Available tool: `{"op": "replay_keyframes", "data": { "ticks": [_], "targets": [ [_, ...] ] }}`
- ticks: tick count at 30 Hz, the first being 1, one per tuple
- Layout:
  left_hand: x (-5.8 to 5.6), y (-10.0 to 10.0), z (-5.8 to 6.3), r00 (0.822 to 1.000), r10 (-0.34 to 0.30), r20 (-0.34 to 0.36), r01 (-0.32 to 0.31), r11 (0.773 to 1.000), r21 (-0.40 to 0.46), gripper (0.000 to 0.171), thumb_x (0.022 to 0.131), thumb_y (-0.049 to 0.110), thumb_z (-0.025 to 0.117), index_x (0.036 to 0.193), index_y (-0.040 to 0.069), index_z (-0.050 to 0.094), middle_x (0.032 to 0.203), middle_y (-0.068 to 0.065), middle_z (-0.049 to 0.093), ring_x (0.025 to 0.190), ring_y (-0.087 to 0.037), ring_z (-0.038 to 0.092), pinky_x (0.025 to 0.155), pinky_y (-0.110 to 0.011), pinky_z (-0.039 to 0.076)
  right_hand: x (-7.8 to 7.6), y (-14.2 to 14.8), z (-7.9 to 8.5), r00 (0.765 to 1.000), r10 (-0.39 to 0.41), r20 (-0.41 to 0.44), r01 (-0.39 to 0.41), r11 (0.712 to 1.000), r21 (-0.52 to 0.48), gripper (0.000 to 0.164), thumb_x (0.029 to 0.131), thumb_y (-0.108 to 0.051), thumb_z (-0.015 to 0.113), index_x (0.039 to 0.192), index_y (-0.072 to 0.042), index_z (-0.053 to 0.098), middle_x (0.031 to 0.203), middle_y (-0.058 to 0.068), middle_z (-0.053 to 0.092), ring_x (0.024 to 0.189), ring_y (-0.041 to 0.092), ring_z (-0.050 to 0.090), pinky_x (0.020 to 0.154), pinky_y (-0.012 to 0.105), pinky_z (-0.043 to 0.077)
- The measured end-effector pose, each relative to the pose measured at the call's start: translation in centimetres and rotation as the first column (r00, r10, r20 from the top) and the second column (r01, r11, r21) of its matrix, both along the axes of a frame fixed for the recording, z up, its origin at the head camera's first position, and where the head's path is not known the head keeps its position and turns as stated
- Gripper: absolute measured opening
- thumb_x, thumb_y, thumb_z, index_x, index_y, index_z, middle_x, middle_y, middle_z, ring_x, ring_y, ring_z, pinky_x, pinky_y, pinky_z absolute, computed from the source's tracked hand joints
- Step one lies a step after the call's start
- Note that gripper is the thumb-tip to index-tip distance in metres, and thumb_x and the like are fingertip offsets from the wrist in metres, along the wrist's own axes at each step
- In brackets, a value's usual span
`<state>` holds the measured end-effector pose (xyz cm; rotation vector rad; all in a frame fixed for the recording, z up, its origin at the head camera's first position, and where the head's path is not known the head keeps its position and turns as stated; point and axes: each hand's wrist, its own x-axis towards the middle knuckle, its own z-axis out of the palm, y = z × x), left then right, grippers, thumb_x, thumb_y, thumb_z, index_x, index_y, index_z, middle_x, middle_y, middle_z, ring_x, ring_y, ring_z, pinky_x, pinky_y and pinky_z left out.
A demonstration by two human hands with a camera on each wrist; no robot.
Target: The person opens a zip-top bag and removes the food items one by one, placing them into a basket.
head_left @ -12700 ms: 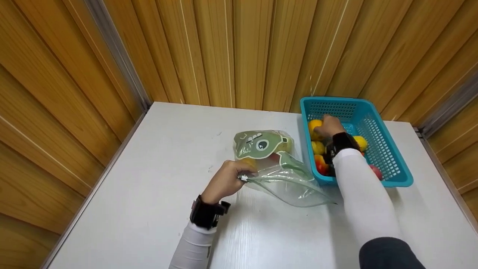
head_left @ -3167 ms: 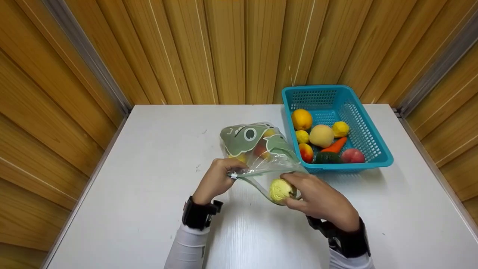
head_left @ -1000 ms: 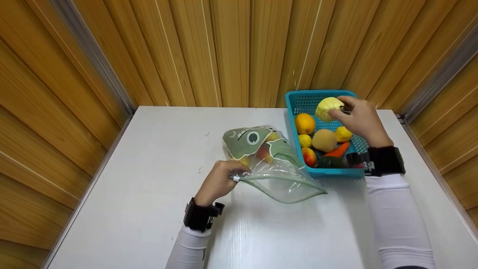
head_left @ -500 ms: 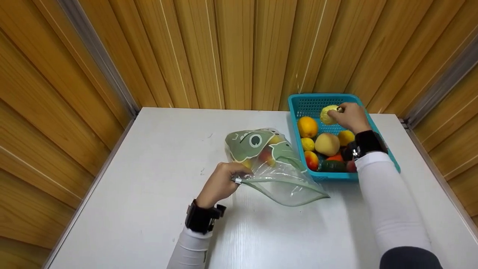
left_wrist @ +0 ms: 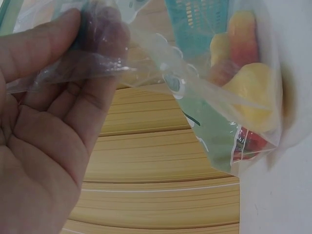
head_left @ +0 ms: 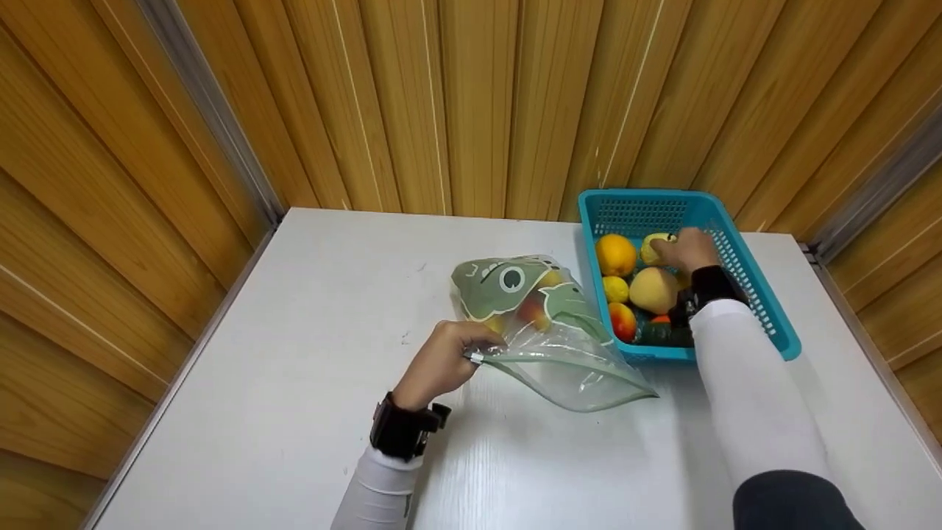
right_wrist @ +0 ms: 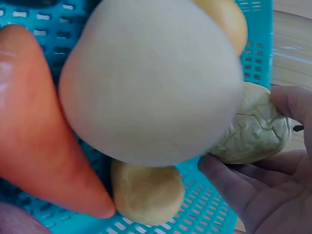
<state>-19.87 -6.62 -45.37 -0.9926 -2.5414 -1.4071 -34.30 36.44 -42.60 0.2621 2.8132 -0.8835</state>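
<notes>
My left hand pinches the slider corner of a clear zip bag with a green cartoon print. The bag lies with its mouth gaping toward me; yellow and red fruit shows inside. My right hand is down in a turquoise basket, thumb and fingers gripping a wrinkled pale-yellow fruit with a short dark stem. In the right wrist view a large pale peach-coloured fruit partly covers it.
The basket also holds an orange, a lemon, a red-yellow fruit, a dark green cucumber and a carrot. It stands at the back right of the white table, before a wood-panel wall.
My right hand has carried the wrinkled yellow fruit from the bag's mouth over to the basket and lowered it among the other fruit. My left hand keeps its hold on the bag's corner.
</notes>
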Motion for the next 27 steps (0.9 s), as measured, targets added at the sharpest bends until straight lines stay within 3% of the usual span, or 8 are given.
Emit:
{"op": "replay_keyframes", "data": {
  "ticks": [4, 11, 20, 27],
  "targets": [
    [0.0, 0.1, 0.0, 1.0, -0.002, 0.004, 0.002, 1.0, 0.002, 0.032, 0.084, -0.022, 0.067, 0.098, 0.0, 0.085, 0.097, -0.012, 0.084, 0.091, -0.022, 0.076, 0.087, -0.034, 0.066, 0.1, 0.3, -0.2, 0.997, 0.043, 0.062, -0.044, 0.999, 0.022, 0.067, 0.114, -0.036, 0.048, 0.14, 0.025, 0.049, 0.123, 0.035, 0.053, 0.107, 0.043, 0.055, 0.09, 0.043, 0.055],
    [0.1, 0.1, 0.1, 1.0, -0.004, 0.011, 0.004, 1.0, 0.003, 0.033, 0.084, -0.023, 0.066, 0.098, 0.0, 0.085, 0.097, -0.013, 0.084, 0.092, -0.026, 0.077, 0.088, -0.036, 0.066, 0.0, 0.6, -0.3, 0.992, 0.092, 0.089, -0.095, 0.995, 0.023, 0.041, 0.109, -0.032, 0.05, 0.107, 0.009, 0.056, 0.088, 0.013, 0.048, 0.089, 0.032, 0.055, 0.072, 0.031, 0.05],
    [0.1, 0.1, 0.2, 1.0, -0.015, 0.013, 0.015, 1.0, 0.007, 0.035, 0.083, -0.024, 0.064, 0.099, -0.001, 0.085, 0.099, -0.013, 0.084, 0.094, -0.025, 0.078, 0.09, -0.039, 0.067, 0.2, 1.1, 1.1, 0.984, 0.133, 0.12, -0.14, 0.989, 0.049, 0.054, 0.112, -0.033, 0.052, 0.12, 0.019, 0.065, 0.092, 0.016, 0.06, 0.089, 0.03, 0.058, 0.078, 0.038, 0.053],
    [0.2, 0.1, 0.2, 1.0, -0.009, -0.028, 0.008, 1.0, -0.008, 0.033, 0.084, -0.023, 0.067, 0.098, 0.001, 0.085, 0.098, -0.012, 0.084, 0.094, -0.026, 0.078, 0.089, -0.039, 0.067, 1.0, 1.1, 3.3, 0.978, 0.172, 0.115, -0.185, 0.977, 0.106, 0.052, 0.112, -0.034, 0.052, 0.112, 0.015, 0.069, 0.088, 0.012, 0.057, 0.086, 0.027, 0.054, 0.074, 0.035, 0.048]
  ]
}}
